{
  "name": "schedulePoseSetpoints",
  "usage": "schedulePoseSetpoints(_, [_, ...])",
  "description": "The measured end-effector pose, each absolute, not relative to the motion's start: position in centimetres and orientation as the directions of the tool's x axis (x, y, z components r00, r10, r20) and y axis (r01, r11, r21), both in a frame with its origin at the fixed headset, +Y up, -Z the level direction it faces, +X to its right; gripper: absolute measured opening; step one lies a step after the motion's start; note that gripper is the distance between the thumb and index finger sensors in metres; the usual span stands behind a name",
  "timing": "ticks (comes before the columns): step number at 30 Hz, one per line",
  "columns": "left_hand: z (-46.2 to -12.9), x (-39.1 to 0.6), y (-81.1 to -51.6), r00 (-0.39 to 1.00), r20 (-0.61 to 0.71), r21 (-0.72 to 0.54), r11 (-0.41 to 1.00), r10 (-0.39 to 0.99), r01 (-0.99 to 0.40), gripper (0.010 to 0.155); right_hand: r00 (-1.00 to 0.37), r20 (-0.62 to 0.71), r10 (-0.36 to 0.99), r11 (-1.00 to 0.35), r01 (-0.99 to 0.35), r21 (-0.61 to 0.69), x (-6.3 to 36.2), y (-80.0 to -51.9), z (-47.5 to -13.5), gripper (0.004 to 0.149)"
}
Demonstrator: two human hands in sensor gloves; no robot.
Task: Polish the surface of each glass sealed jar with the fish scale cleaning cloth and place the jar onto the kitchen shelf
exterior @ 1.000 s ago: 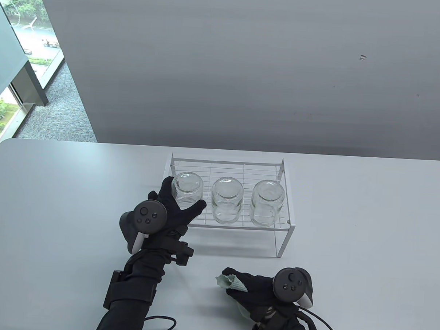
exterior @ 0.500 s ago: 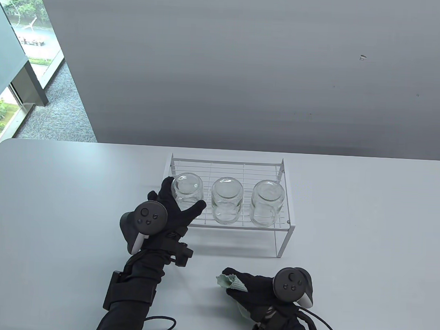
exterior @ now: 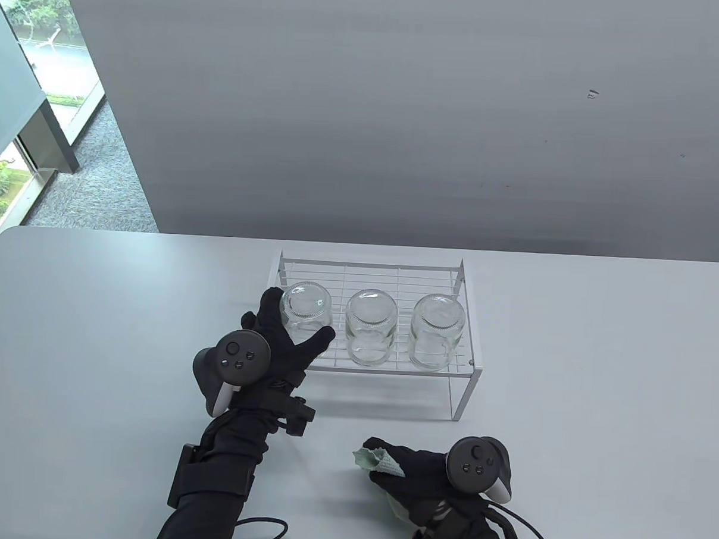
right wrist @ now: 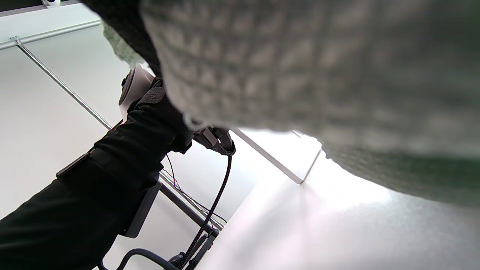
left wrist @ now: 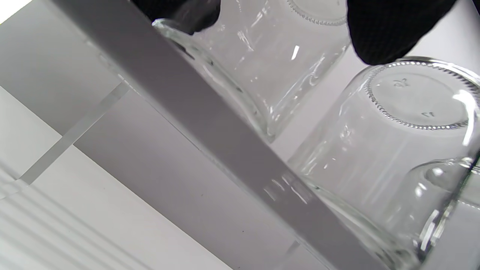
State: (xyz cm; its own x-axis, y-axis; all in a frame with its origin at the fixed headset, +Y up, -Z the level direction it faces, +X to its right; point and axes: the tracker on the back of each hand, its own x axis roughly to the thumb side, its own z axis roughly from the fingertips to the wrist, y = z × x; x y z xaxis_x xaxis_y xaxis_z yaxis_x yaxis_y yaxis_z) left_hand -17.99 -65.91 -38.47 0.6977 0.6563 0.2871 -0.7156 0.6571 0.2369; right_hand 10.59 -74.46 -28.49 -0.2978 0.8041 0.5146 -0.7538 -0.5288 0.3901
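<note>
Three clear glass jars stand upside down in a row on the white wire shelf [exterior: 462, 375]: left jar [exterior: 306, 306], middle jar [exterior: 369, 326], right jar [exterior: 437, 331]. My left hand [exterior: 297, 321] is cupped round the left jar, fingers against its left side, thumb stretched out at its front right; the hold looks loose. In the left wrist view a fingertip [left wrist: 187, 11] lies on the left jar [left wrist: 262, 56] and the thumb [left wrist: 386, 33] hangs above the middle jar [left wrist: 393, 150]. My right hand [exterior: 410, 471] rests on the table, gripping the pale green cloth [exterior: 370, 459] [right wrist: 300, 67].
The shelf stands mid-table on thin legs, with its front rail [left wrist: 210, 123] close to my left wrist. The table's back edge [exterior: 360, 243] meets a grey wall. Cables trail from both arms at the near edge. My left forearm [right wrist: 93, 187] shows in the right wrist view.
My left hand has slid slightly to the left and back while the left jar stayed in place. The right hand and cloth have not moved.
</note>
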Motion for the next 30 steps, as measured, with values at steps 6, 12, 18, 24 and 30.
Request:
schedulePoseSetpoints(6, [-38.1, -18.5, -65.9, 0.656, 0.324, 0.241, 0.611, 0.682, -0.754, 0.111, -0.298, 0.515, 0.804, -0.529, -0.754, 0.390, 10.6, -74.5, -28.5, 0.056])
schedulePoseSetpoints(12, [-37.0, -19.4, -65.8, 0.598, 0.376, 0.252, 0.543, 0.708, -0.801, 0.109, -0.295, 0.512, 0.807, -0.525, -0.757, 0.390, 10.7, -74.4, -28.6, 0.056])
schedulePoseSetpoints(18, [-34.2, -20.9, -65.4, 0.597, 0.466, 0.273, 0.536, 0.653, -0.799, 0.100, -0.299, 0.519, 0.801, -0.523, -0.772, 0.362, 11.3, -73.9, -28.7, 0.056])
schedulePoseSetpoints(24, [-30.6, -20.3, -65.1, 0.632, 0.568, 0.299, 0.583, 0.527, -0.755, 0.092, -0.316, 0.528, 0.788, -0.529, -0.787, 0.318, 12.1, -73.3, -28.9, 0.056])
schedulePoseSetpoints(30, [-27.5, -17.1, -66.0, 0.617, 0.679, 0.236, 0.678, 0.398, -0.696, 0.085, -0.359, 0.534, 0.765, -0.548, -0.800, 0.247, 13.5, -72.6, -29.0, 0.056])
